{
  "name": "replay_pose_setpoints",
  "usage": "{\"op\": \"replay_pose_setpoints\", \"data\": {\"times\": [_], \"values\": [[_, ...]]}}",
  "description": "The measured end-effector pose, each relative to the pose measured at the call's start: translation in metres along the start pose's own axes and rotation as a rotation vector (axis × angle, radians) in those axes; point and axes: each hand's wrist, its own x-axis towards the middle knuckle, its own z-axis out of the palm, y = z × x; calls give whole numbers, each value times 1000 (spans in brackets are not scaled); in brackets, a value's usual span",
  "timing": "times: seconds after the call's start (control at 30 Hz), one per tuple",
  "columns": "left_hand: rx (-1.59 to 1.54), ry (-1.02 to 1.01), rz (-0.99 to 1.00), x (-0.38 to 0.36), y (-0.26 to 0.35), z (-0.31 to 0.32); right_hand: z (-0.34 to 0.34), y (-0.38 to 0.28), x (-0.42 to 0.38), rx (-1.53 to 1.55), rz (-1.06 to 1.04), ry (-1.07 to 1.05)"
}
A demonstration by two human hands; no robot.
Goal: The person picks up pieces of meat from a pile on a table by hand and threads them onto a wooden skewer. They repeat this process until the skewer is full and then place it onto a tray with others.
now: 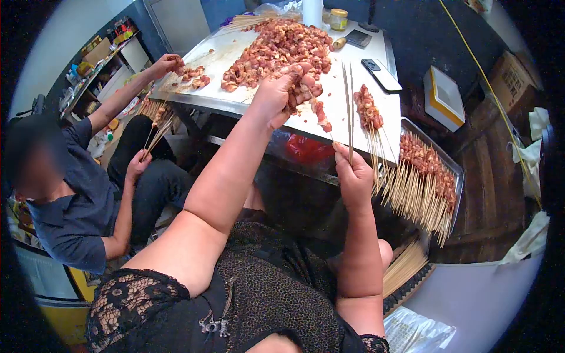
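Our left hand (pixel 275 95) holds raw meat (pixel 302 97) in its fingers, near the pile (pixel 276 50) on the table (pixel 391 120). Our right hand (pixel 354 175) holds a loaded stick (pixel 321 116), its meat angled toward the left fingers. Two bare sticks (pixel 349 106) project up from the right fingers. Right of those fingers lie skewers (pixel 368 109); farther right, a tray (pixel 461 182) bears more. Beyond them sits a phone (pixel 381 75).

Left arm extended forward over the table, left hand (pixel 285 91) raised, fingers gathered and curled. Right elbow bent, forearm near vertical, right hand (pixel 353 175) lower, thumb and fingers pinched together.
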Motion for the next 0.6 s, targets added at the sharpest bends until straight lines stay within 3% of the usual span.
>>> {"op": "replay_pose_setpoints", "data": {"times": [0.2,0.33,0.4,0.47,0.6], "values": [[-72,29,0,-3,-16,2,11,-5,-7,36,100,-10],[-69,-34,-65,-8,-22,6,14,-5,-6,7,56,-1],[-72,-16,-96,-10,-24,7,14,-7,-6,111,161,-2],[-65,-115,-91,-9,-30,3,13,-7,-5,123,176,-6],[-100,-62,-125,-7,-38,-7,10,-3,-2,112,190,-41]]}}
